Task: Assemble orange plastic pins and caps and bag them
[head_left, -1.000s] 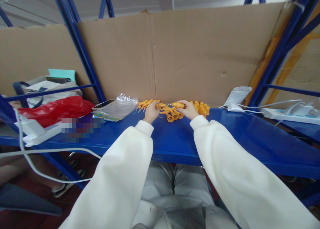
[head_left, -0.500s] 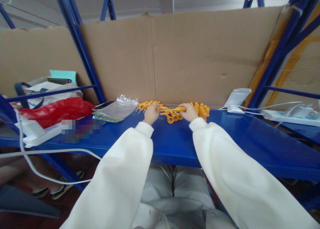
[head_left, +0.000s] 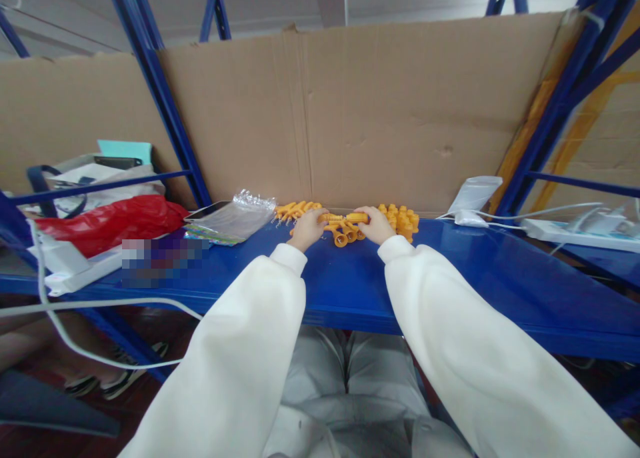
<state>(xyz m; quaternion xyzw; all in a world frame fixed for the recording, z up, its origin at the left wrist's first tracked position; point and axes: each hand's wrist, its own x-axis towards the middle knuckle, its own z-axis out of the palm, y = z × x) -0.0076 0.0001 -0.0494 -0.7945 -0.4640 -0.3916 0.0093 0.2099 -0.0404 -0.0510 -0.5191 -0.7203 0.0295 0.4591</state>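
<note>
I am looking along a blue shelf (head_left: 450, 271) backed by a cardboard sheet (head_left: 400, 111), where my left hand (head_left: 306, 227) and right hand (head_left: 376, 226) are each keeping a closed grip on one end of an orange piece (head_left: 346, 217), holding it just over a cluster of orange pieces (head_left: 346, 233) lying between them. More orange parts are lying in a left pile (head_left: 295, 209) and a right pile (head_left: 404, 219) against the cardboard. Clear plastic bags (head_left: 231, 219) and a red bag (head_left: 110, 222) are sitting farther left, a white pouch (head_left: 475, 193) and a power strip (head_left: 570, 229) farther right.
</note>
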